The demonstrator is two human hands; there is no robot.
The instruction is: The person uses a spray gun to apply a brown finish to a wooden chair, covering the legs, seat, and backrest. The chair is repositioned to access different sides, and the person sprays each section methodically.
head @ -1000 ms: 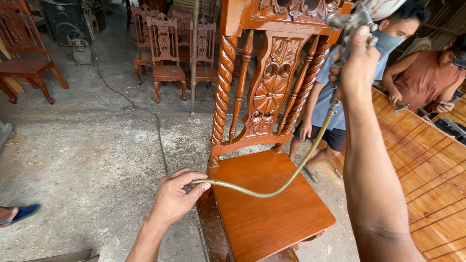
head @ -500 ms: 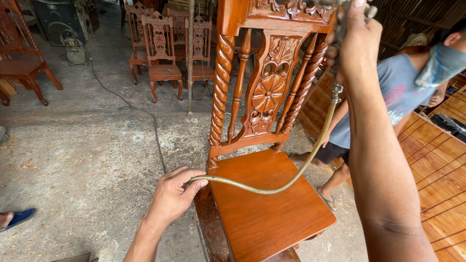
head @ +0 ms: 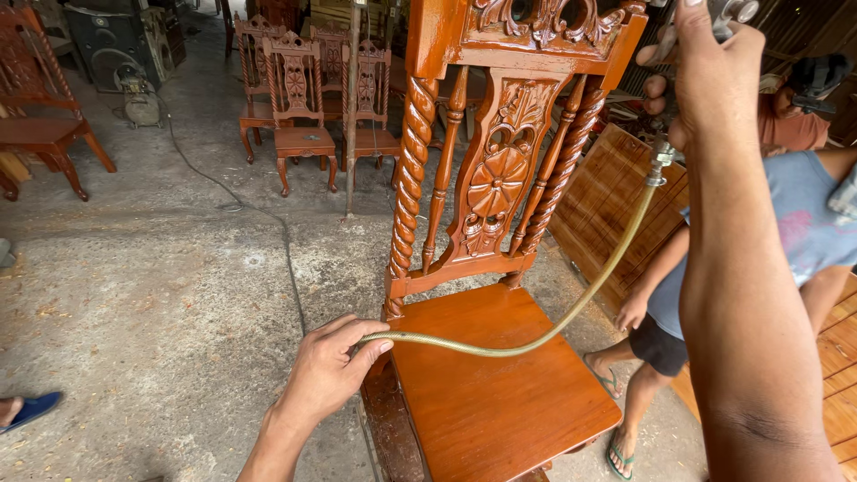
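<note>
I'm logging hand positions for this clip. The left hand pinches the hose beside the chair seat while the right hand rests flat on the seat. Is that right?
Not quite. The left hand does pinch the hose beside the chair seat, but the right hand is not on the seat: the head view shows it raised beside the top of the carved chair back, holding the spray tool that the hose feeds.

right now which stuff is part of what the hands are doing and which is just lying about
In use:
- carved chair
- hose, pinched in left hand
- spray gun, raised in right hand

Lying about:
- chairs behind
- wooden panel
- floor cable
- blue sandal
</note>
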